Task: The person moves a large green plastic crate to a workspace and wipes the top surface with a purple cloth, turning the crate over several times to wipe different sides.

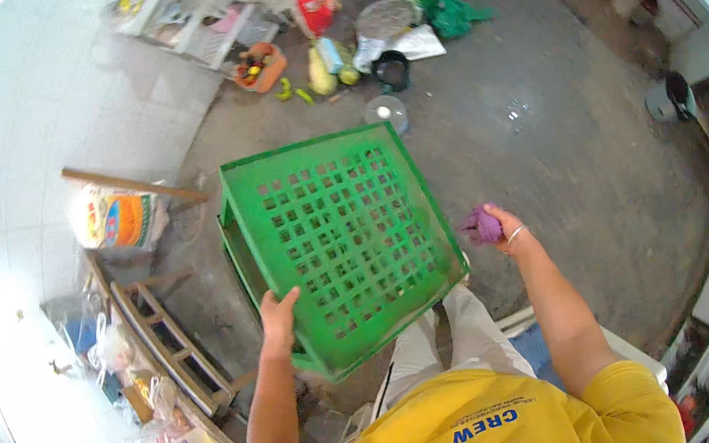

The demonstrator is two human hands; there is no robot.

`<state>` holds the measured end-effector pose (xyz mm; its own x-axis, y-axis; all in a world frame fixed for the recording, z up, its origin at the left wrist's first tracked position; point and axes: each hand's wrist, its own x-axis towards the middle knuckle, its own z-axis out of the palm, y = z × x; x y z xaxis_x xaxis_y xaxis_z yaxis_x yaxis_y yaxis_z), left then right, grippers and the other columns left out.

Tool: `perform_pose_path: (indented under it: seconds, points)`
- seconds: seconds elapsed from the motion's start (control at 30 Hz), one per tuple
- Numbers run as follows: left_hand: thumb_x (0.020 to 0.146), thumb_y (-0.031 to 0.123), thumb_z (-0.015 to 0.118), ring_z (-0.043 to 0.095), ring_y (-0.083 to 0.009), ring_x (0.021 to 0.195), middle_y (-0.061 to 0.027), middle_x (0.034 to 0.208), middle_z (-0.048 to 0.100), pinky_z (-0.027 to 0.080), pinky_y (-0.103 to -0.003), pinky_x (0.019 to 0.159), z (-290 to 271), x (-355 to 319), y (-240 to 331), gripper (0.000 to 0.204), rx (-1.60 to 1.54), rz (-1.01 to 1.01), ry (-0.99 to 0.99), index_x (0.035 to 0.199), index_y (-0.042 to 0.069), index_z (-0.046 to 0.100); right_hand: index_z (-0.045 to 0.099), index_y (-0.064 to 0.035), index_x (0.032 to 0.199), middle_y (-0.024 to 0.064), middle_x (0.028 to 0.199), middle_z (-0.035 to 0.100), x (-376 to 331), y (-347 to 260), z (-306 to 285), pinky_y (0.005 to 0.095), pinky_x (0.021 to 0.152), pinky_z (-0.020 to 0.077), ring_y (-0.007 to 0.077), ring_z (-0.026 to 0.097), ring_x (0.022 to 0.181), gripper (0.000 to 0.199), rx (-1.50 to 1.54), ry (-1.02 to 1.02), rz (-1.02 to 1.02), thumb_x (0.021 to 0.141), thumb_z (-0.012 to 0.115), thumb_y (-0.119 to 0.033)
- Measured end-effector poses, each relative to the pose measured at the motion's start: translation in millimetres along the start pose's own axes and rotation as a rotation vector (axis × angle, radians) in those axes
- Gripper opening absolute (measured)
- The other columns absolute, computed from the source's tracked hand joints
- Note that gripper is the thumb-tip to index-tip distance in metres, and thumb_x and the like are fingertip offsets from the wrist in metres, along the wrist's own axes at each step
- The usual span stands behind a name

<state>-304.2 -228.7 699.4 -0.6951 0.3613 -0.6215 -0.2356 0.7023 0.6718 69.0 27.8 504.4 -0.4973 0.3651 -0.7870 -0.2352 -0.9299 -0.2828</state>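
Observation:
A large green plastic crate [347,251] is tilted in front of my legs, its panel of square holes facing up. My left hand [280,318] is closed on the crate's near left edge, with the thumb lying over the rim. To the right of the crate, my right hand [507,225] is closed around a bunched purple cloth [481,226]. The cloth is held apart from the panel, just beyond its right edge. My left fingers are partly hidden behind the crate's side.
A wooden ladder-like frame [169,340] leans at left, near a printed sack [118,216]. Ahead on the floor are an orange basket [261,68], a black bowl [391,71] and a green bag [447,4]. A bucket [664,106] stands at right.

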Motion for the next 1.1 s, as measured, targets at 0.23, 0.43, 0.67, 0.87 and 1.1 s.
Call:
perform_pose_path:
  seconds: [0.23, 0.43, 0.67, 0.87, 1.1]
  points:
    - [0.078, 0.037, 0.062, 0.048, -0.0298, 0.109, -0.0223, 0.124, 0.045, 0.04, -0.038, 0.089, -216, 46, -115, 0.073, 0.44, 0.033, 0.554, 0.129, -0.006, 0.032, 0.047, -0.0049, 0.116, 0.0155, 0.106, 0.057, 62, 86, 132, 0.046, 0.081, 0.0481, 0.0311, 0.058, 0.093, 0.039, -0.196, -0.091, 0.131, 0.083, 0.054, -0.024]
    - [0.076, 0.049, 0.057, 0.049, -0.0332, 0.109, -0.0201, 0.121, 0.049, 0.038, -0.042, 0.091, -284, 82, -140, 0.072, 0.579, 0.008, 0.757, 0.126, -0.001, 0.039, 0.051, -0.0026, 0.112, 0.011, 0.103, 0.059, 53, 166, 255, 0.0362, 0.082, 0.0478, 0.023, 0.058, 0.09, 0.044, -0.321, -0.183, -0.003, 0.077, 0.066, -0.024]
    - [0.074, 0.041, 0.064, 0.047, -0.0308, 0.112, -0.0194, 0.122, 0.048, 0.037, -0.039, 0.093, -387, 118, -205, 0.072, 0.268, 0.026, 0.608, 0.127, 0.0, 0.037, 0.054, -0.0016, 0.102, 0.0073, 0.097, 0.059, 93, 286, 302, 0.0312, 0.078, 0.0473, 0.0174, 0.057, 0.086, 0.035, -0.655, -0.057, -0.301, 0.075, 0.069, -0.018]
    - [0.075, 0.045, 0.063, 0.032, -0.0283, 0.125, -0.018, 0.136, 0.032, 0.029, -0.038, 0.1, -447, 140, -263, 0.084, 0.106, 0.035, 0.526, 0.136, 0.003, 0.024, 0.049, -0.0001, 0.108, 0.0123, 0.102, 0.057, 53, 348, 402, 0.0348, 0.084, 0.0442, 0.0246, 0.056, 0.094, 0.036, -1.122, -0.034, -0.626, 0.077, 0.061, -0.013]
    - [0.083, 0.035, 0.057, 0.03, -0.0285, 0.126, -0.0179, 0.138, 0.028, 0.026, -0.039, 0.101, -441, 98, -316, 0.07, -0.264, 0.136, 0.691, 0.136, 0.004, 0.024, 0.042, -0.0093, 0.124, 0.0198, 0.131, 0.036, 28, 417, 445, 0.0434, 0.101, 0.027, 0.0382, 0.033, 0.121, 0.054, -1.852, -0.435, -1.08, 0.077, 0.06, -0.027]
